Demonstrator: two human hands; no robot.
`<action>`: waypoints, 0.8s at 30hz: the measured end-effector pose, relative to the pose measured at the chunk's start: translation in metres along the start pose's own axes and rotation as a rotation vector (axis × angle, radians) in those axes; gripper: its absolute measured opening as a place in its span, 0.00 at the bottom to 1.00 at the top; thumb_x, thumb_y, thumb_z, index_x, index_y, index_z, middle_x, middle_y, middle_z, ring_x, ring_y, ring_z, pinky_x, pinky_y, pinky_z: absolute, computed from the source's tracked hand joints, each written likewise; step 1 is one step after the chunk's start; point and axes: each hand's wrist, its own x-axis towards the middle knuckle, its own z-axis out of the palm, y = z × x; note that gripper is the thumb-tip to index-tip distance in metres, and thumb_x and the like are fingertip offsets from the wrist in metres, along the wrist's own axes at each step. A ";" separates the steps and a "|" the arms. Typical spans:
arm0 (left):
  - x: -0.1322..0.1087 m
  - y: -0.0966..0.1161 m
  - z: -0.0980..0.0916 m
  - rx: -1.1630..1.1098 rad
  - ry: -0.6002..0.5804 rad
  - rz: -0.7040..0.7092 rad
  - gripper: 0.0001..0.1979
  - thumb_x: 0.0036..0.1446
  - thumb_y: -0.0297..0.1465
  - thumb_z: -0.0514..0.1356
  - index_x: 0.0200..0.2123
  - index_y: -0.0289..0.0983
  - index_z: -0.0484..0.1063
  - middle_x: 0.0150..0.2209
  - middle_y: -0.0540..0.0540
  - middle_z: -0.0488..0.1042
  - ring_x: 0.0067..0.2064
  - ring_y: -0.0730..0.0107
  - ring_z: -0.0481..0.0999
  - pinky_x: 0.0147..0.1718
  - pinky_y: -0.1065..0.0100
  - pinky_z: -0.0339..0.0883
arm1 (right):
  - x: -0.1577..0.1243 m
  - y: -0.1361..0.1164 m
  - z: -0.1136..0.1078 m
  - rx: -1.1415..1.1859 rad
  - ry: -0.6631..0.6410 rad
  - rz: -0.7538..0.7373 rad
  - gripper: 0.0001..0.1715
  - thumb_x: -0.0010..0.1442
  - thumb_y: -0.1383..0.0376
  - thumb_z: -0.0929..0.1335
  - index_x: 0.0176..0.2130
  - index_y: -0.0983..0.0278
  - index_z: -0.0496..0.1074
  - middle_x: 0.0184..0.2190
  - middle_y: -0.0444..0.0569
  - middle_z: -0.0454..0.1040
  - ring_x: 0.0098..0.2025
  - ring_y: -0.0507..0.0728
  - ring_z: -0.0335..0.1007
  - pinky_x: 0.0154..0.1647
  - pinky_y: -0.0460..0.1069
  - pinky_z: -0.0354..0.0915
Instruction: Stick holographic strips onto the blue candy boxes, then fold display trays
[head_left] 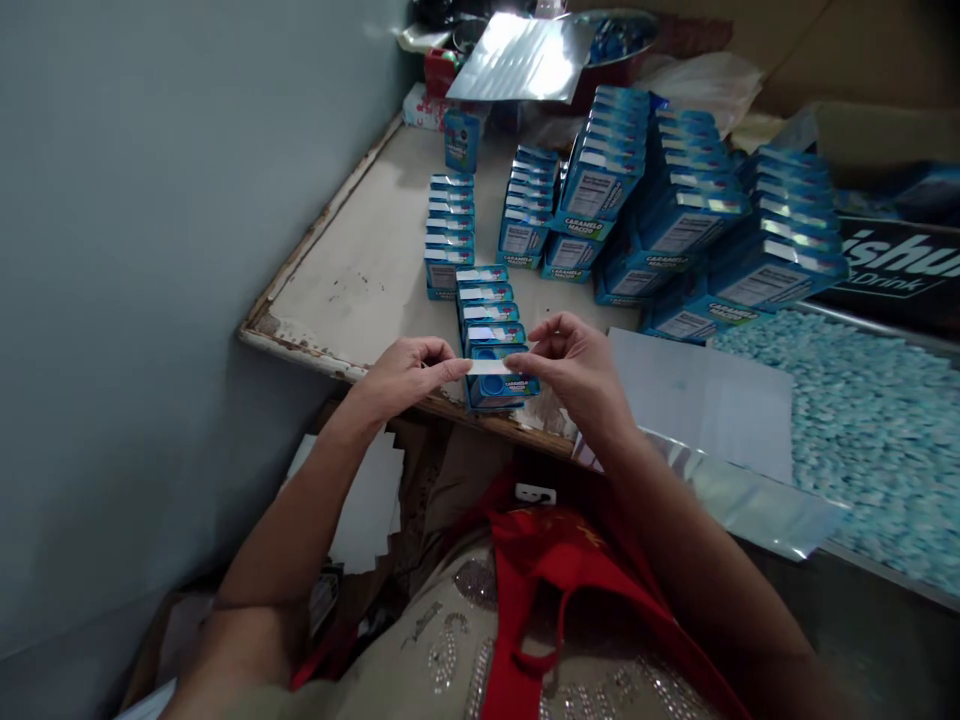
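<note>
A short white strip (487,367), like a label or a piece of tape, is stretched between my two hands. My left hand (409,378) pinches its left end between thumb and forefinger. At the other end, my right hand (581,362) grips it with thumb and forefinger, its other fingers curled. Directly under the strip stands the nearest blue candy box (491,392), marked "Caramelo Macizo", at the table's front edge. Behind it a row of similar blue boxes (486,293) runs back, each with a white strip on its top flap. Whether the strip touches the front box, I cannot tell.
More blue boxes (450,225) stand in rows behind, and stacked boxes (600,190) fill the table's right side. White sheets (697,390) and a clear plastic sheet (750,490) lie right, beside a tray of pale blue candies (885,430). A wall (187,250) borders the left.
</note>
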 end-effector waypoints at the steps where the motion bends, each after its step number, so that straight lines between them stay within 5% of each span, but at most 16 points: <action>1: 0.002 -0.002 0.000 -0.001 -0.026 -0.011 0.20 0.57 0.49 0.62 0.27 0.37 0.71 0.24 0.53 0.63 0.26 0.73 0.59 0.26 0.69 0.51 | -0.002 0.002 0.001 -0.033 0.010 -0.006 0.24 0.41 0.57 0.80 0.32 0.60 0.67 0.21 0.38 0.71 0.23 0.51 0.66 0.25 0.47 0.61; 7: 0.004 -0.020 0.009 -0.086 -0.088 -0.061 0.18 0.55 0.47 0.63 0.26 0.38 0.70 0.23 0.53 0.61 0.26 0.73 0.57 0.25 0.69 0.48 | -0.010 0.013 0.002 -0.168 0.032 0.008 0.21 0.43 0.61 0.78 0.32 0.59 0.66 0.22 0.38 0.70 0.24 0.51 0.65 0.26 0.48 0.60; 24: 0.029 -0.028 0.009 -0.137 0.027 -0.011 0.18 0.54 0.46 0.63 0.25 0.37 0.69 0.25 0.52 0.64 0.30 0.72 0.61 0.32 0.68 0.54 | 0.027 0.013 0.007 -0.217 0.035 -0.052 0.19 0.43 0.64 0.76 0.32 0.59 0.65 0.22 0.37 0.70 0.25 0.52 0.67 0.27 0.48 0.60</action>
